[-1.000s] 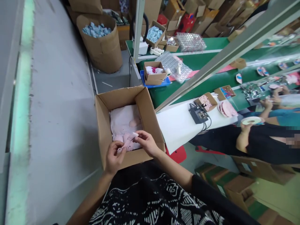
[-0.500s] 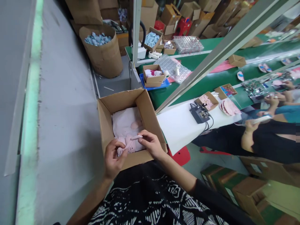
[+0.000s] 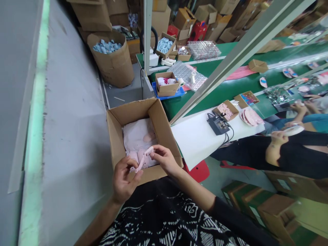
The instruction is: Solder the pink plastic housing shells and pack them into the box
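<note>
Between my hands is a small pale pink strap (image 3: 142, 160), held over an open cardboard box (image 3: 114, 136). My left hand (image 3: 125, 179) pinches its lower end between thumb and fingers. With fingertips and thumb, my right hand (image 3: 165, 159) grips the other, wider end. Down in the box lie pink pieces with round holes (image 3: 134, 155), which look like clog uppers, partly covered by my hands. Behind them sits a pale pink-white sheet or bag (image 3: 135, 133).
Right of the box, a white tabletop (image 3: 189, 136) carries a black device (image 3: 217, 123) with cables and a box of small pink parts (image 3: 225, 111). A slanting metal post (image 3: 217, 75) crosses above. A co-worker's hand (image 3: 279, 136) holds a white piece. A red stool (image 3: 200, 171) stands near my right elbow.
The strap has turned in my fingers, so more of its length and its wider end show. Both hands have dropped slightly. The co-worker's white piece has tilted.
</note>
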`<state>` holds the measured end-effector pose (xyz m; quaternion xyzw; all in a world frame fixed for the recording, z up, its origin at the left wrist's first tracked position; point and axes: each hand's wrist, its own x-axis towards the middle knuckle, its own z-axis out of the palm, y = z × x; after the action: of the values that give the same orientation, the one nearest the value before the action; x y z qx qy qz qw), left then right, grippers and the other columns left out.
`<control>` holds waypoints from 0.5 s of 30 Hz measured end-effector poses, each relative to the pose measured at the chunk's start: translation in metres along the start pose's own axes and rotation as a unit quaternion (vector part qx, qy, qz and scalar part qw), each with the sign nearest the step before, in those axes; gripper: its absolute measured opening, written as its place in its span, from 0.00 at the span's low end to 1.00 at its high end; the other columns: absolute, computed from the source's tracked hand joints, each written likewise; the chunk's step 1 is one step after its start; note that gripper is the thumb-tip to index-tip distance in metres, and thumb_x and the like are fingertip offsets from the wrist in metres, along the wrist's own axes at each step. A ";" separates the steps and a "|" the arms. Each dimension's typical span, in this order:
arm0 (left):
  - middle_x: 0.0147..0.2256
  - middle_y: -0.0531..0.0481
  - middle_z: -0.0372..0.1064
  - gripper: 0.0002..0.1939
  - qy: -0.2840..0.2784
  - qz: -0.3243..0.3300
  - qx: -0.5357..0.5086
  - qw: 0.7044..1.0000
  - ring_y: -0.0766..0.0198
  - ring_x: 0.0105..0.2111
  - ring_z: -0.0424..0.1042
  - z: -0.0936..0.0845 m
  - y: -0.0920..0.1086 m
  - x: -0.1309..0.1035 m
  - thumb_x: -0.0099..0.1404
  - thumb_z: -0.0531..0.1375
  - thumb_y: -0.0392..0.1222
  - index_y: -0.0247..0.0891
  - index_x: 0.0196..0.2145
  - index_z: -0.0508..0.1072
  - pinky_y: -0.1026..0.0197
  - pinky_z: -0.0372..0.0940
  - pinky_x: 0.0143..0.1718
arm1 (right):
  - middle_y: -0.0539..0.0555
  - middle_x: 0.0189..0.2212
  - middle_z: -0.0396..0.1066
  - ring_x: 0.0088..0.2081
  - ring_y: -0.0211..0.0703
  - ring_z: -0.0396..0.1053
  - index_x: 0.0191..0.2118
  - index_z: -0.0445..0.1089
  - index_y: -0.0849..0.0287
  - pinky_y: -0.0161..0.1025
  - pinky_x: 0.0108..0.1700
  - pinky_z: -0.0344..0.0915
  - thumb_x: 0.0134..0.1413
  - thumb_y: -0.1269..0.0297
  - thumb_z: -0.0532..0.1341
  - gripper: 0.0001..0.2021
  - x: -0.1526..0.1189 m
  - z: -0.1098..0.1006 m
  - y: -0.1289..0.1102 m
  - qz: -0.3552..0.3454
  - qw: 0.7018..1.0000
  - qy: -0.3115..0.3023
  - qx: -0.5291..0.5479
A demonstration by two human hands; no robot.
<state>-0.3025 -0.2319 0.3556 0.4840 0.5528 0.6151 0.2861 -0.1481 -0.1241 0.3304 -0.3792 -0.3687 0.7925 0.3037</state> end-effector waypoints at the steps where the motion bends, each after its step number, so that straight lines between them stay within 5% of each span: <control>1: 0.32 0.53 0.68 0.29 0.005 -0.010 -0.002 1.000 0.65 0.33 0.72 0.000 0.000 0.000 0.62 0.64 0.31 0.47 0.59 0.62 0.63 0.70 0.35 | 0.49 0.29 0.73 0.31 0.36 0.66 0.39 0.78 0.56 0.35 0.36 0.64 0.45 0.56 0.74 0.16 -0.001 0.001 -0.002 0.001 1.000 0.002 0.001; 7: 0.32 0.54 0.66 0.23 0.050 -0.111 -0.090 0.988 0.67 0.30 0.69 -0.001 -0.003 -0.005 0.65 0.64 0.37 0.47 0.55 0.65 0.66 0.67 0.31 | 0.49 0.25 0.71 0.28 0.36 0.66 0.36 0.77 0.59 0.35 0.33 0.63 0.47 0.53 0.73 0.15 -0.005 0.003 -0.009 -0.010 1.000 -0.006 -0.004; 15: 0.36 0.54 0.68 0.15 0.095 -0.232 -0.126 0.960 0.68 0.36 0.68 -0.009 -0.019 -0.015 0.63 0.67 0.43 0.44 0.47 0.72 0.68 0.66 0.40 | 0.50 0.25 0.74 0.29 0.36 0.70 0.41 0.79 0.59 0.35 0.35 0.68 0.53 0.53 0.70 0.15 -0.013 0.005 -0.018 -0.048 0.998 -0.028 -0.033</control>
<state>-0.3092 -0.2443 0.3337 0.2419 0.5923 0.6395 0.4263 -0.1417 -0.1260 0.3519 -0.3486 -0.4208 0.7745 0.3187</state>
